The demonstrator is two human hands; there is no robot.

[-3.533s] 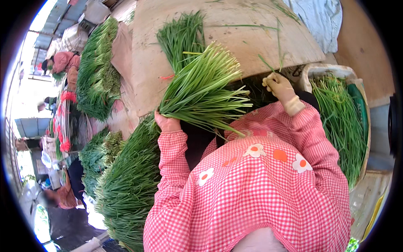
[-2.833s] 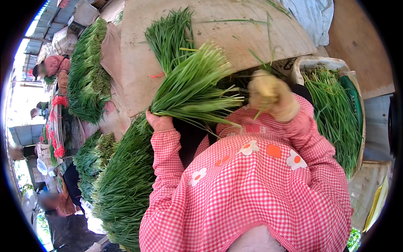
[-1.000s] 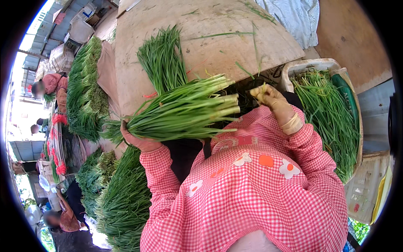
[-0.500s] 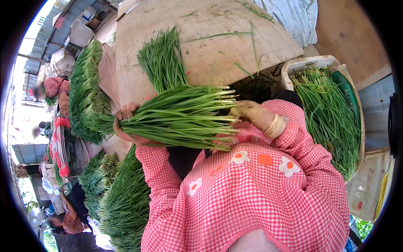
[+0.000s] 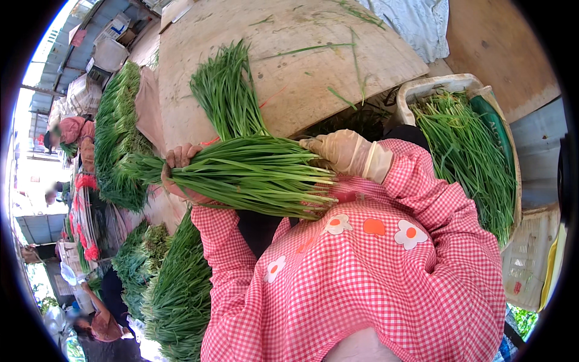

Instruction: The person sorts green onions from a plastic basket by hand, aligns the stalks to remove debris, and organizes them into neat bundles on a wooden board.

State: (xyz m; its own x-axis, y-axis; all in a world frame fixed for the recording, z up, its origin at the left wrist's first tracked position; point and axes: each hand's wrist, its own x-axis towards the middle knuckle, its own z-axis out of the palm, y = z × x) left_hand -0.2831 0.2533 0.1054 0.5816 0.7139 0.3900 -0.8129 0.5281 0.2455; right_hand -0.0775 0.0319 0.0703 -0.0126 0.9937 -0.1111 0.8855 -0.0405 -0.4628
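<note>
A thick bunch of garlic chives (image 5: 253, 175), green with whitish stem ends, lies sideways in front of my checked apron. My left hand (image 5: 181, 158) is wrapped round the bunch near its leafy end. My right hand (image 5: 344, 151), in a pale glove, has its curled fingers on the stem end, at the far side; the fingertips are partly hidden. Just beyond, a second bunch of garlic chives (image 5: 229, 90) rests on the wooden board (image 5: 289, 72). A red tie (image 5: 210, 141) shows beside the held bunch.
A white crate (image 5: 416, 87) packed with chives stands at the right. Piles of greens (image 5: 181, 289) line the left side. Loose blades (image 5: 356, 60) and a pale cloth (image 5: 422, 24) lie on the board. Other people (image 5: 78, 133) are farther left.
My right hand has moved left from beyond the stem tips onto the stem end of the bunch. My left hand keeps its hold. The whole view has shifted slightly.
</note>
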